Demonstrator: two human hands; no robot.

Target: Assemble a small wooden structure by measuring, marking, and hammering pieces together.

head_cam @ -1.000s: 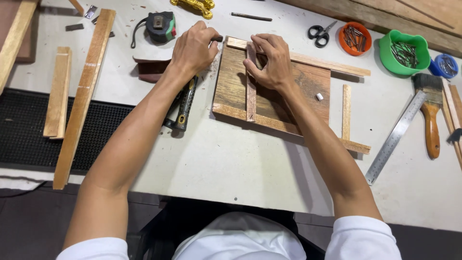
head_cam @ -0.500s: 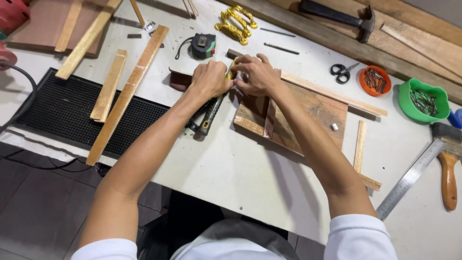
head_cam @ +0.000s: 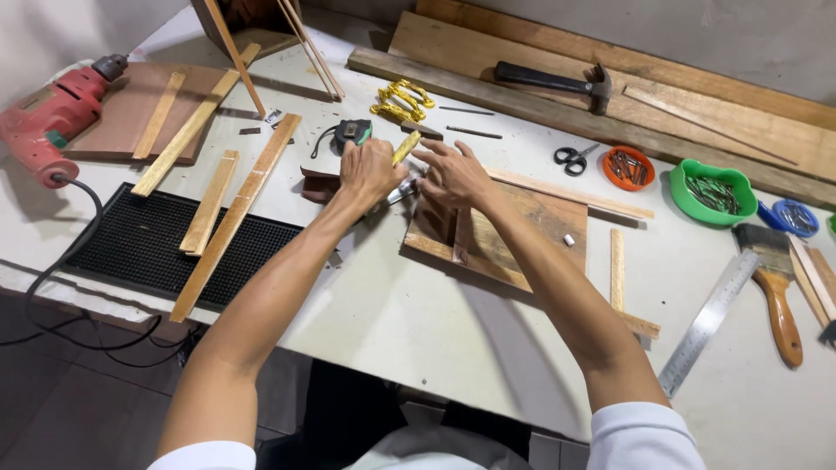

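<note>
Wooden panel (head_cam: 531, 239) lies flat near the middle of the white table (head_cam: 392, 322), a dark board framed by pale strips along its far and near edges, with one short batten (head_cam: 461, 237) standing across its left part. Both hands are at its corner at about ten o'clock. The left hand (head_cam: 366, 172) is clenched around a tool with a yellow-and-dark handle (head_cam: 405, 148); a bit of metal shows below the fist, but I cannot tell what kind of tool it is. The right hand (head_cam: 453, 174) lies spread and released, palm down, fingertips pressing the panel's corner just beside the tool.

As I judge it, the frame is partly built: the long strips and one batten look to be in place, while a loose pale strip (head_cam: 616, 270) lies at about three o'clock of the panel and a small pale block (head_cam: 569, 239) sits on the board, so more pieces seem left to fit.

Containers sit out at one to two o'clock: a round orange tub (head_cam: 629, 168) of dark nails, a green bowl (head_cam: 710, 190) holding more nails, and a small blue tub (head_cam: 794, 218) beyond it. No label on them can be made out. A tape measure (head_cam: 353, 133) with a dark and green case sits at eleven o'clock, touching nothing printed that I can tell. Black scissors (head_cam: 570, 158) lie near the orange tub, a hammer (head_cam: 557, 81) on the planks at twelve, a red drill (head_cam: 52, 117) far off at nine, a steel ruler (head_cam: 710, 322) and a brush (head_cam: 775, 292) at four.
</note>
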